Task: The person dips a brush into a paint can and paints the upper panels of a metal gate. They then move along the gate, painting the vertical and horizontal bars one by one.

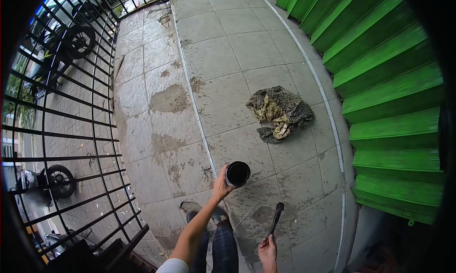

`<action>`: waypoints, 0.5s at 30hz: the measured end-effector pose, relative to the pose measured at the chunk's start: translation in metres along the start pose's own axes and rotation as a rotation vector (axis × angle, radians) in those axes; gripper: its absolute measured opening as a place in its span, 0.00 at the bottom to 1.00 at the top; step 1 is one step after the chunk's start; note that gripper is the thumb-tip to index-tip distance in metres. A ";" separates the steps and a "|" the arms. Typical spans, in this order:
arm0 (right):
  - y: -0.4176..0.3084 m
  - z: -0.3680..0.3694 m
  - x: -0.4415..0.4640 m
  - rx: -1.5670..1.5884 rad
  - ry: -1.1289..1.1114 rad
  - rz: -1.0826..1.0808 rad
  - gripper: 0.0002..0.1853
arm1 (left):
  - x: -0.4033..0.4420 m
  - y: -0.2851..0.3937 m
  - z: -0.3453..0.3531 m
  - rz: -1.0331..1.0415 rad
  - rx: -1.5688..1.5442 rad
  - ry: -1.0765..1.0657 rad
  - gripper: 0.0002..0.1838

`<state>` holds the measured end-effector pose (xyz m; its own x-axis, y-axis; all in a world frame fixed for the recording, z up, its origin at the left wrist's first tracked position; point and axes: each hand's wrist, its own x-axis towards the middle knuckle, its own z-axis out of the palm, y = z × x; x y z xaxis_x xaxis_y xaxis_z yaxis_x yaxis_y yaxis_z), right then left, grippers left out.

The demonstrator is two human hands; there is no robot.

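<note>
My left hand (221,183) is wrapped around the side of a round can (238,173), held out in front of my legs. The can's top faces up and shows a black inside; whether it holds liquid I cannot tell. Lower and to the right, my right hand (267,249) grips the thin end of a black brush (276,219). The brush's dark head points away from me, apart from the can. A crumpled leopard-print cloth (281,112) lies on the tiles ahead, beyond both hands.
A green corrugated metal wall (380,109) runs along the right. Black fence bars (78,126) stand at the left, with motorcycles (59,179) behind them. Grey floor tiles (213,50) have damp stains and broken patches, with a pale strip (195,104) running lengthwise.
</note>
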<state>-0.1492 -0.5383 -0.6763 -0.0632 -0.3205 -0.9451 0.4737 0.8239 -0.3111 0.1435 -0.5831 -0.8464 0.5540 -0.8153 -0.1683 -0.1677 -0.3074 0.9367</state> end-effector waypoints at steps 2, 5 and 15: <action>0.011 -0.016 0.010 -0.001 -0.059 -0.011 0.06 | 0.000 -0.018 0.020 0.044 0.041 0.013 0.56; 0.019 -0.012 0.012 -0.066 -0.108 -0.047 0.04 | -0.005 -0.043 0.039 0.030 0.052 0.011 0.59; 0.028 0.138 0.069 -0.526 -0.364 -0.352 0.09 | -0.098 -0.067 0.000 -0.482 0.133 -0.048 0.70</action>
<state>-0.0193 -0.6017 -0.7369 0.2054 -0.6677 -0.7155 -0.0115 0.7294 -0.6840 0.0998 -0.4826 -0.8925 0.5564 -0.5860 -0.5891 -0.0065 -0.7120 0.7022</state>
